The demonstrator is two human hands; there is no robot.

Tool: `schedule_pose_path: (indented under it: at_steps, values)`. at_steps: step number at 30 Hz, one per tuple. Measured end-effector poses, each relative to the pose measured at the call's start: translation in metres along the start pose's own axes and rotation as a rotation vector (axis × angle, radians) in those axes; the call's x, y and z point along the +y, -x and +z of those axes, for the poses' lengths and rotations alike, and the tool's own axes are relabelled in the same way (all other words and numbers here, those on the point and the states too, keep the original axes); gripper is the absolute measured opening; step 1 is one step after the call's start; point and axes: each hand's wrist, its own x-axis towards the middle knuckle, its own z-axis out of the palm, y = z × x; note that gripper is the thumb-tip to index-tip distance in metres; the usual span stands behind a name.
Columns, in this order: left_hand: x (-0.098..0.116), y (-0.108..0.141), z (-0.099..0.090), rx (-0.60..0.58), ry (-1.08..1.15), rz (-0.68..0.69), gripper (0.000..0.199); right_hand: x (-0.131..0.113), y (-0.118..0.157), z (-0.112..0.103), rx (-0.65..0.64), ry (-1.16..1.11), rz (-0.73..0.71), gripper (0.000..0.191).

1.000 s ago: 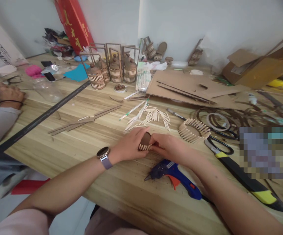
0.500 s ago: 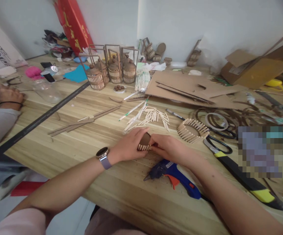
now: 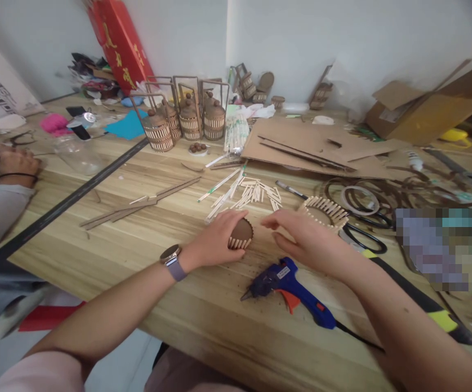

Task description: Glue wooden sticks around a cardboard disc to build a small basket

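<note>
Fingers of my left hand [image 3: 218, 237] wrap the left side of a small round brown piece [image 3: 241, 233] edged with short pale sticks. To its right, apart from it, my right hand [image 3: 295, 237] hangs over the table with thumb and fingers spread and nothing between them. Below the hands a blue glue gun [image 3: 288, 288] with an orange trigger lies on its side. A ring of pale sticks [image 3: 329, 211] rests behind my right wrist. Loose short sticks [image 3: 258, 193] are scattered beyond the round piece.
Several small lidded baskets with handles [image 3: 190, 120] stand at the back. Cardboard sheets [image 3: 301, 144] and coiled brown strips [image 3: 407, 190] lie right of them. Black-handled scissors [image 3: 364, 239] are at the right. Another person's hands [image 3: 15, 163] are at the left edge.
My right hand has let go of the round piece's edge and moved right, its fingers now spread. My left hand keeps its hold in nearly the same spot.
</note>
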Motion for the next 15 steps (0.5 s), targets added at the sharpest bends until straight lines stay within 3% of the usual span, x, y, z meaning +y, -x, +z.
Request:
schedule_pose_path:
  at_steps: [2, 4, 10, 15]
  values:
    - [0.0, 0.0, -0.001, 0.007, 0.028, -0.015, 0.086, 0.004, 0.012, -0.005, 0.082, 0.013, 0.013, 0.02]
    - [0.0, 0.001, -0.001, 0.021, 0.047, -0.028, 0.091, 0.007, 0.025, -0.01, 0.087, 0.021, 0.064, 0.019]
    - [0.002, 0.002, 0.004, 0.072, 0.051, -0.082, 0.099, 0.001, 0.063, -0.014, -0.237, -0.035, 0.317, 0.028]
    - [0.004, 0.001, 0.006, 0.123, 0.049, -0.111, 0.105, -0.013, 0.073, -0.002, -0.424, -0.02, 0.403, 0.017]
